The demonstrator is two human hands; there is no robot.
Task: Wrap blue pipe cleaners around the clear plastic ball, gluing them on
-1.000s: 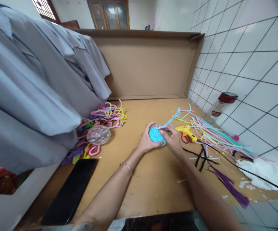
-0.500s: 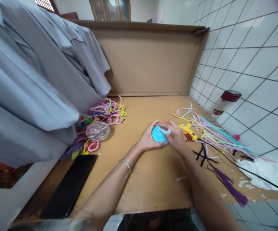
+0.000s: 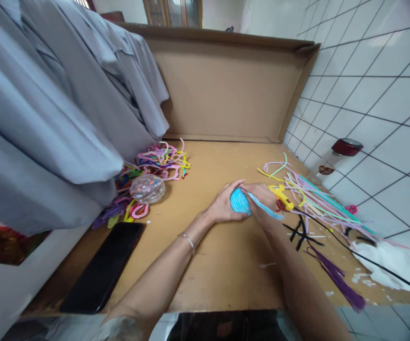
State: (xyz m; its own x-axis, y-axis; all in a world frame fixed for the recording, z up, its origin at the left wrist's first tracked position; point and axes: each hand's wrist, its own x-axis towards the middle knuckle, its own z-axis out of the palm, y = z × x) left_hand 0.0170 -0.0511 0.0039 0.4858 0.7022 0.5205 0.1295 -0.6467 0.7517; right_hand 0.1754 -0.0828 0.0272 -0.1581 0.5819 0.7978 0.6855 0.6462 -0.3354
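A round blue ball point(image 3: 239, 201), its surface wound in close rows of fuzzy pipe cleaner, sits above the middle of the table. My left hand point(image 3: 222, 206) is wrapped round its left side, thumb and fingers curved about it. At its right side my right hand point(image 3: 260, 198) has its fingers pinched together against the ball. A loose length of light blue pipe cleaner point(image 3: 268, 210) runs from those fingers and lies across the back of the hand. The right fingertips are partly hidden.
Right of my hands lie a yellow glue gun point(image 3: 281, 197) with a black cord, pastel pipe cleaners point(image 3: 318, 201), black pieces point(image 3: 301, 233) and a purple tassel point(image 3: 340, 279). Leftward are a clear faceted ball point(image 3: 147, 189), tangled coloured pipe cleaners point(image 3: 162, 158) and a black phone point(image 3: 103, 267). Cardboard point(image 3: 226, 87) stands behind.
The blue pipe cleaner's loose end now reaches farther right, over my right hand, where before only a short curl showed. My left hand still holds the ball. The whole view has shifted slightly.
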